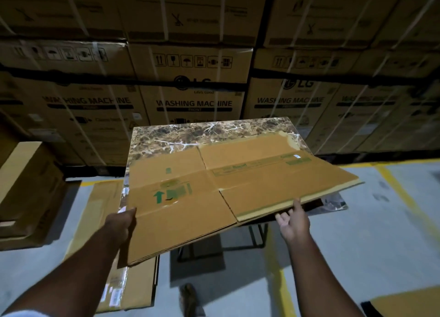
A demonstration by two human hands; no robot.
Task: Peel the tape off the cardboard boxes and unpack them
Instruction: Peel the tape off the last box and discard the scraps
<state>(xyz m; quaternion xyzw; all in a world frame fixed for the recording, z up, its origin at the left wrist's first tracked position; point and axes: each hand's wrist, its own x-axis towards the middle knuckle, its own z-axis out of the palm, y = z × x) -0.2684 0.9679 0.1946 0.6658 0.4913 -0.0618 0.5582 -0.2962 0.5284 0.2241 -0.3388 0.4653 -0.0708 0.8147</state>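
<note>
flattened box: brown corrugated cardboard box [214, 193] with green print, collapsed flat, lies across the marble-pattern tabletop; near edge and right end overhang the table, so both hands can get at the edges
table: small table with a glossy brown marble-pattern top [190, 133] and dark metal legs, centre of scene; serves as work surface, far strip of the top is bare
left hand: left hand [122, 223] grips the near-left edge of the flat box, fingers curled round it and hidden under the board; judged to be steadying or lifting that side
right hand: right hand [294, 221] is under the near-right edge, palm up, fingers loosely spread, one fingertip touching the edge from below; not closed on anything, judged to be supporting the overhanging part
tape: none clearly visible on this box; seams look open, so peeling seems done here
stage: judged late for this box, already emptied and flattened; likely being shifted or taken off the table
floor boxes: long tan cardboard carton [133, 285] lies on the grey floor near-left, under the overhang; stacked brown boxes [26, 188] far-left
background: wall of large brown washing machine cartons [194, 83] with white straps, far side, well apart from the table
risk: flat board may slide off, since much of it hangs unsupported
</note>
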